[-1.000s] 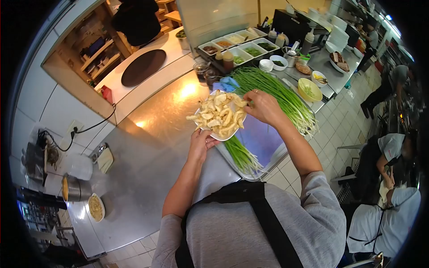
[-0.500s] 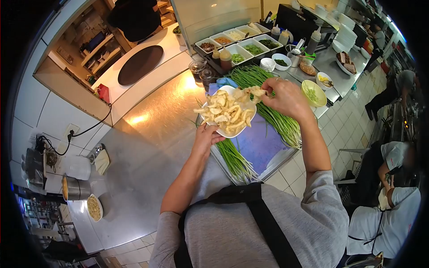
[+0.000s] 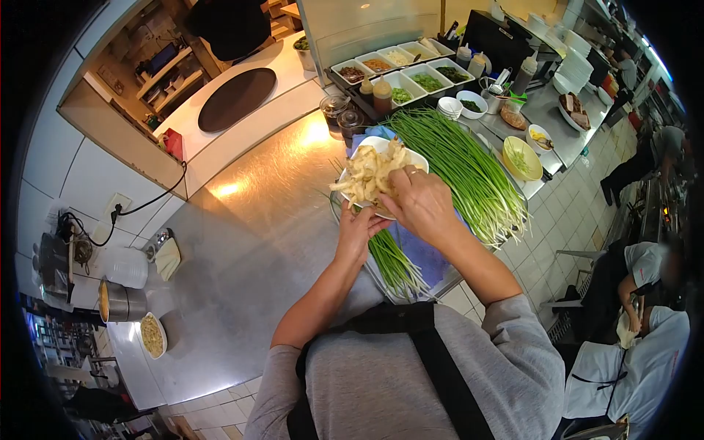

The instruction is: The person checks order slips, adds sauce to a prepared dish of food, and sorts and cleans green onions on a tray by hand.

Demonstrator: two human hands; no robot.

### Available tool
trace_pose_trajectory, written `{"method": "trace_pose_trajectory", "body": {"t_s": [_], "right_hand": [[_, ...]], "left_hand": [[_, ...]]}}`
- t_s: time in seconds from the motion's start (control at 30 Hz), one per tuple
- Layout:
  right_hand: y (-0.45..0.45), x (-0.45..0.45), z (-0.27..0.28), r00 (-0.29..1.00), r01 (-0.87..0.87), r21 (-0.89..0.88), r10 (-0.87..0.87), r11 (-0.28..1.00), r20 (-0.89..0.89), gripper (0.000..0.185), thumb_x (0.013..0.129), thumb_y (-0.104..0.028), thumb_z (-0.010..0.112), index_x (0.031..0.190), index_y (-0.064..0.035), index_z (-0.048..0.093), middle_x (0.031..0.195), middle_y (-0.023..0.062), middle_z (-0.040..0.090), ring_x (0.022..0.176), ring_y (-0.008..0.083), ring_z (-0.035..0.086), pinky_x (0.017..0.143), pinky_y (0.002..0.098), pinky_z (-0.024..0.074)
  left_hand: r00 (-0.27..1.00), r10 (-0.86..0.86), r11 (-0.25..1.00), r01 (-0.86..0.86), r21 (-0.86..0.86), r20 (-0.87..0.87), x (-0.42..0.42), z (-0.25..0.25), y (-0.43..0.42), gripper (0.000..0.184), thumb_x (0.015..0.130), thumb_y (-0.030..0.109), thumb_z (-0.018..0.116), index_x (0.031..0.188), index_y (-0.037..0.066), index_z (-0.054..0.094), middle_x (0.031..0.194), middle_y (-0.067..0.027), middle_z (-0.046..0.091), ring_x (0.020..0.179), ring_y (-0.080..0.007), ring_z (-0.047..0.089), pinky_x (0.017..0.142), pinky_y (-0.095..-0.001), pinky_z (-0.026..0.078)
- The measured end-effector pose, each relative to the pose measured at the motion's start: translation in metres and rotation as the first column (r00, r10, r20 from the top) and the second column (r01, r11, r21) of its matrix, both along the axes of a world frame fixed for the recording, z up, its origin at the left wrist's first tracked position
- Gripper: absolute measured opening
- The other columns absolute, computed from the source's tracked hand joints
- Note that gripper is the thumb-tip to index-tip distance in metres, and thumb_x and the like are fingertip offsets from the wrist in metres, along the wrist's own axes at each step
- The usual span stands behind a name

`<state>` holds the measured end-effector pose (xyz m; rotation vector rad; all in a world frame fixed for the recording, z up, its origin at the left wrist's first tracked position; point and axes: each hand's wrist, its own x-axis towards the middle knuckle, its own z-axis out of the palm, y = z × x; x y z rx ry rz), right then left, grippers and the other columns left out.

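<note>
Two hands on one white dish (image 3: 417, 159), held up over the work area, above a blue-violet sheet (image 3: 424, 257) and near the long green onions (image 3: 458, 165).

Left hand (image 3: 357, 233): closed on the near edge of the dish, fingers underneath, thumb side toward the rim. Right hand (image 3: 423, 201): fingers bent down into the pale, fried-looking pieces (image 3: 370, 172) at the dish's right side; cannot tell whether they pinch a piece (the back of the hand hides the tips).

Position: pieces heaped in the dish, some at the left rim; a smaller onion bunch (image 3: 396, 262) lies below and to its right.

Step in hand, as judged: handling or arranging the pieces, left hand supporting, right hand working. Next move, as judged, calls for a steady, level dish and a light touch from the right fingers, since rim pieces look easy to knock off.
</note>
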<state>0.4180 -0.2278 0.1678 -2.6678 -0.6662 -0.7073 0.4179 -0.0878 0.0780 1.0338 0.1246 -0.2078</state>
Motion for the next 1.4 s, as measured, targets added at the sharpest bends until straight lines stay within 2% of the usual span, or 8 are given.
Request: {"method": "trace_pose_trajectory", "body": {"t_s": [0.13, 0.27, 0.37, 0.8, 1.0, 1.13, 1.3, 1.4], "right_hand": [[-0.016, -0.005, 0.000, 0.966, -0.187, 0.137, 0.207, 0.973, -0.153, 0.021, 0.074, -0.017, 0.065, 0.091, -0.0083, 0.056, 0.085, 0.0085, 0.057, 0.077, 0.0276, 0.059, 0.066, 0.0367, 0.0485], [-0.038, 0.004, 0.015, 0.978, -0.116, 0.126, 0.136, 0.985, -0.157, 0.032, 0.072, -0.010, 0.065, 0.103, -0.0129, 0.057, 0.101, 0.0075, 0.055, 0.086, 0.0280, 0.058, 0.071, 0.0371, 0.0482], [-0.048, 0.011, 0.015, 0.966, -0.186, 0.088, 0.198, 0.979, -0.164, 0.036, 0.072, -0.011, 0.065, 0.107, -0.0137, 0.055, 0.104, 0.0071, 0.054, 0.088, 0.0281, 0.057, 0.072, 0.0373, 0.0481], [-0.060, 0.057, 0.059, 0.834, -0.446, -0.122, 0.362, 0.887, -0.416, 0.026, 0.072, -0.011, 0.064, 0.098, -0.0103, 0.062, 0.089, 0.0079, 0.060, 0.083, 0.0281, 0.058, 0.071, 0.0386, 0.0457], [-0.043, 0.090, 0.042, 0.644, -0.452, -0.076, 0.266, 0.889, -0.717, 0.027, 0.071, -0.019, 0.067, 0.095, -0.0091, 0.064, 0.085, 0.0075, 0.063, 0.080, 0.0257, 0.059, 0.069, 0.0370, 0.0454], [-0.047, 0.089, 0.040, 0.675, -0.437, 0.000, 0.328, 0.899, -0.661, 0.027, 0.070, -0.022, 0.068, 0.094, -0.0088, 0.064, 0.085, 0.0073, 0.062, 0.076, 0.0247, 0.059, 0.067, 0.0350, 0.0453], [-0.049, 0.088, 0.028, 0.626, -0.493, -0.011, 0.347, 0.870, -0.698, 0.028, 0.070, -0.022, 0.069, 0.093, -0.0082, 0.063, 0.082, 0.0076, 0.061, 0.072, 0.0235, 0.058, 0.065, 0.0345, 0.0453], [-0.050, 0.084, 0.040, 0.717, -0.487, -0.014, 0.390, 0.873, -0.578, 0.028, 0.070, -0.021, 0.069, 0.095, -0.0086, 0.063, 0.084, 0.0076, 0.061, 0.072, 0.0230, 0.058, 0.065, 0.0342, 0.0455]], "left_hand": [[0.999, -0.016, 0.999, 0.015, -0.036, -0.029, 0.000, -0.002, 0.010, 0.040, 0.084, 0.006, 0.045, 0.122, 0.007, 0.035, 0.102, -0.0139, 0.057, 0.082, -0.0244, 0.063, 0.069, -0.0341, 0.055], [0.997, -0.066, 0.998, 0.067, 0.020, -0.048, -0.004, 0.002, 0.020, 0.037, 0.083, 0.008, 0.049, 0.117, -0.001, 0.038, 0.103, -0.0139, 0.057, 0.083, -0.0232, 0.063, 0.070, -0.0329, 0.055], [0.992, -0.094, 0.995, 0.096, 0.020, -0.079, -0.003, 0.005, 0.023, 0.037, 0.082, 0.008, 0.050, 0.116, -0.002, 0.038, 0.102, -0.0143, 0.057, 0.082, -0.0228, 0.063, 0.068, -0.0316, 0.056], [0.974, -0.204, 0.966, 0.216, 0.139, -0.096, -0.009, 0.007, 0.029, 0.035, 0.082, 0.008, 0.050, 0.115, 0.000, 0.043, 0.093, -0.0120, 0.059, 0.075, -0.0197, 0.064, 0.064, -0.0306, 0.056], [0.955, -0.283, 0.948, 0.293, 0.125, -0.091, -0.012, 0.007, 0.029, 0.048, 0.082, 0.007, 0.051, 0.127, 0.004, 0.034, 0.093, -0.0127, 0.061, 0.075, -0.0199, 0.064, 0.064, -0.0319, 0.055], [0.954, -0.285, 0.947, 0.295, 0.130, -0.090, -0.013, 0.002, 0.031, 0.053, 0.082, 0.007, 0.051, 0.130, 0.005, 0.031, 0.092, -0.0135, 0.062, 0.074, -0.0201, 0.064, 0.064, -0.0324, 0.055], [0.959, -0.265, 0.952, 0.277, 0.132, -0.102, -0.013, 0.004, 0.029, 0.040, 0.083, 0.006, 0.049, 0.121, 0.003, 0.040, 0.094, -0.0116, 0.059, 0.073, -0.0185, 0.063, 0.063, -0.0314, 0.055], [0.953, -0.282, 0.946, 0.295, 0.137, -0.108, -0.013, 0.006, 0.028, 0.041, 0.083, 0.006, 0.049, 0.122, 0.003, 0.039, 0.094, -0.0113, 0.059, 0.072, -0.0180, 0.063, 0.063, -0.0309, 0.055]]}}
